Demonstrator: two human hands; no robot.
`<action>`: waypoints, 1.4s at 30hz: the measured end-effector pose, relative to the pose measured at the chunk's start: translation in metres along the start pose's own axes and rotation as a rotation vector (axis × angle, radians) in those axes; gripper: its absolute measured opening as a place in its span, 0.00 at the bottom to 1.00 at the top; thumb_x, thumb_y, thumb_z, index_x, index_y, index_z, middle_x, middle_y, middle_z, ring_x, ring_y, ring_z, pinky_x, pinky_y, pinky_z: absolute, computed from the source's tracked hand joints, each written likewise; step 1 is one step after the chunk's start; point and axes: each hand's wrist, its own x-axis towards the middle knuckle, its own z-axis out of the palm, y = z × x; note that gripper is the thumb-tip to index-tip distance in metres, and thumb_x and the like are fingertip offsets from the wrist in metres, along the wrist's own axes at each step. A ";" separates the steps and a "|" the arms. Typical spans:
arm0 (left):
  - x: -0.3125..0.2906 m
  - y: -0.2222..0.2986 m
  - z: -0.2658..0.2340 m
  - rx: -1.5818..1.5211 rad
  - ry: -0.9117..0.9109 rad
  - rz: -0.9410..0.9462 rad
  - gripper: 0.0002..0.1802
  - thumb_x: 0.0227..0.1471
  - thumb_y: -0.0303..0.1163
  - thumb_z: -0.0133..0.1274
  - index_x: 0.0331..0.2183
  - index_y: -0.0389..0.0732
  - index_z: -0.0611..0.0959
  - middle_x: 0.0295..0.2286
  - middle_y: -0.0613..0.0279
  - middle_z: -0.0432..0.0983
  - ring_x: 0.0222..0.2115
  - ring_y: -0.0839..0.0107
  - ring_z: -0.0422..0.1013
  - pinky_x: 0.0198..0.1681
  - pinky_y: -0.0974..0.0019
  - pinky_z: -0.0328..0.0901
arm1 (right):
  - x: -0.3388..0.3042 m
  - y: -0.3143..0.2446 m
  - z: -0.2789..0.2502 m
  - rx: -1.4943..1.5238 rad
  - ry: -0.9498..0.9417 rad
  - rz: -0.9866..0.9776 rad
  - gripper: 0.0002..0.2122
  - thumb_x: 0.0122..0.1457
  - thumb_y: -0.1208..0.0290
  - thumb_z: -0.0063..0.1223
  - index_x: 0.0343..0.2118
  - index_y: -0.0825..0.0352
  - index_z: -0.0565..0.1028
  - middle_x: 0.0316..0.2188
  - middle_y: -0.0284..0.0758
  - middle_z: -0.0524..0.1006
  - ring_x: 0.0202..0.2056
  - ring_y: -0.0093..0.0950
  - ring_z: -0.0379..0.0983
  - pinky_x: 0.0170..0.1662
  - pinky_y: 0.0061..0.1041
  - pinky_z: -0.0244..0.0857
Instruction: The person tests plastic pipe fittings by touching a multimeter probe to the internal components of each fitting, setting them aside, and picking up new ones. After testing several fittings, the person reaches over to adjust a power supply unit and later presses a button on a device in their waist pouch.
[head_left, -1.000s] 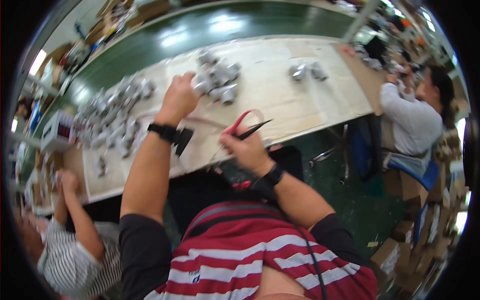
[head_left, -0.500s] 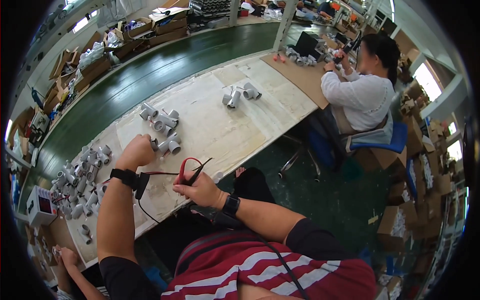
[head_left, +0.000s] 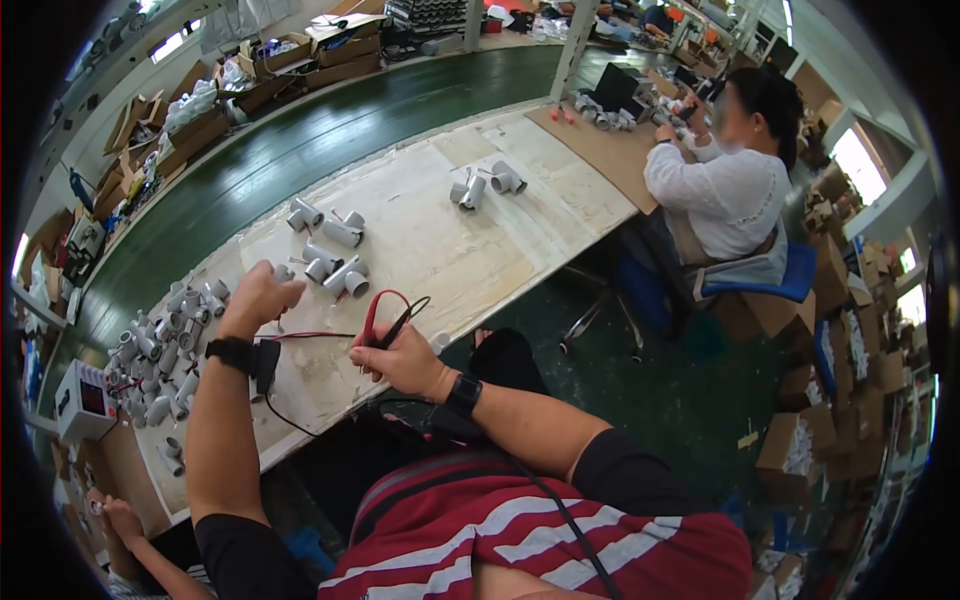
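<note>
Along the pale bench point(head_left: 430, 225), hardly any change; at its left end, the same large heap point(head_left: 146, 347) of grey-white tubular units. Left of the bench's middle, closer to the far edge, a looser cluster point(head_left: 345, 274) of like units; farther right, a smaller group point(head_left: 469, 194), as undisturbed as half a second ago. Clearest change at the left hand point(head_left: 260, 300): now shifted leftward, off the cluster's left side and into the space between cluster and heap. By judgement, one unit perhaps singled out from the cluster, with the rest left lying. Fingers of that hand curled, thumb drawn in close to them. At the near edge, right hand point(head_left: 405, 362) little moved, closed firmly around a red lead point(head_left: 369, 318) and a black lead point(head_left: 397, 325), both looping up above the knuckles. Just beside the left fingers, a single grey unit point(head_left: 283, 272), largely hidden; cannot tell from here about any grip on it. In looks, short smooth tubes with stubby side pieces set at an angle, mostly lying on their sides and facing mixed ways. Smallest of all, dark round openings at some ends and a thin reddish strand or two in the cluster.
</note>
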 end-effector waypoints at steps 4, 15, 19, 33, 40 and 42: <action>-0.048 -0.035 0.021 -0.613 0.140 -0.006 0.21 0.58 0.35 0.57 0.50 0.35 0.76 0.29 0.58 0.79 0.29 0.70 0.76 0.33 0.69 0.71 | 0.002 0.001 0.004 0.091 0.022 -0.032 0.06 0.62 0.70 0.62 0.36 0.67 0.80 0.24 0.27 0.78 0.24 0.15 0.73 0.26 0.20 0.68; -0.114 -0.062 0.126 -1.213 0.451 0.054 0.22 0.57 0.30 0.63 0.50 0.34 0.74 0.36 0.59 0.80 0.36 0.73 0.76 0.38 0.69 0.72 | 0.015 -0.018 0.010 -0.366 0.187 -0.050 0.08 0.61 0.70 0.61 0.31 0.71 0.81 0.23 0.34 0.80 0.26 0.20 0.76 0.28 0.22 0.69; -0.128 -0.054 0.134 -1.202 0.505 0.046 0.22 0.56 0.30 0.66 0.48 0.35 0.74 0.34 0.59 0.80 0.33 0.76 0.76 0.36 0.72 0.71 | 0.016 -0.007 0.025 0.000 0.178 -0.063 0.08 0.61 0.70 0.63 0.34 0.71 0.81 0.25 0.31 0.81 0.25 0.17 0.75 0.26 0.19 0.68; -0.130 -0.049 0.137 -1.172 0.521 0.063 0.21 0.54 0.32 0.68 0.42 0.34 0.75 0.32 0.60 0.81 0.29 0.78 0.76 0.31 0.73 0.71 | 0.019 0.000 0.048 -0.297 0.171 -0.078 0.08 0.61 0.71 0.63 0.36 0.71 0.81 0.25 0.31 0.81 0.22 0.18 0.74 0.25 0.19 0.68; -0.124 -0.051 0.138 -1.173 0.522 0.050 0.21 0.54 0.33 0.68 0.42 0.34 0.75 0.32 0.60 0.81 0.29 0.78 0.75 0.30 0.73 0.70 | 0.021 0.005 0.047 -0.336 0.168 -0.141 0.07 0.61 0.71 0.63 0.35 0.70 0.81 0.24 0.30 0.80 0.22 0.18 0.74 0.25 0.19 0.67; -0.122 -0.052 0.139 -1.195 0.521 0.053 0.20 0.55 0.33 0.68 0.42 0.34 0.75 0.32 0.60 0.80 0.29 0.78 0.75 0.30 0.73 0.70 | 0.023 0.010 0.048 -0.369 0.186 -0.191 0.06 0.61 0.71 0.62 0.35 0.70 0.81 0.24 0.30 0.80 0.22 0.18 0.74 0.25 0.19 0.67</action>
